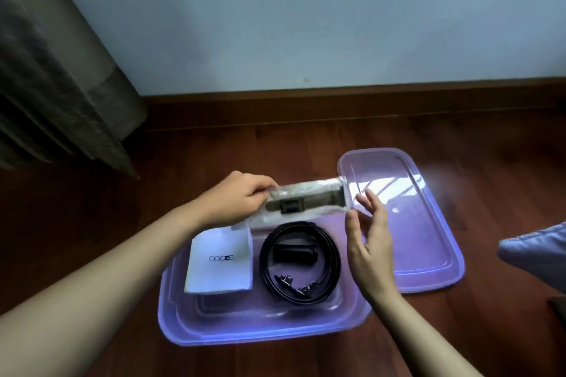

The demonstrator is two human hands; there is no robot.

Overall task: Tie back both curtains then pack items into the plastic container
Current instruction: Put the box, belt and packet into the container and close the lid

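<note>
Forearms: two bare arms reach in from the bottom edge, toward a plastic container (263, 333) on the wooden floor.
Left hand: the left hand (235, 199) pinches one short end of a clear-wrapped packet (303, 202), thumb and fingers closed on it.
Right hand: the right hand (370, 232) is open, fingers spread, holding nothing; its fingertips sit just beside the packet's free end, and contact is too close to call.
Packet axis: its long axis runs left to right, slightly raised at the right end, hanging above the container's far rim.
Direction to target: free space in the container lies below the packet and toward the viewer, so the move looks like a lowering.
Already inside: a coiled black belt (300, 263) at centre, a white paper sleeve (219, 260) to its left.
Lid: the lid (407, 223) lies off, flat on the floor just right of the container.
Curtain: one curtain (58, 86) hangs at upper left; whether it is tied cannot be told.
</note>
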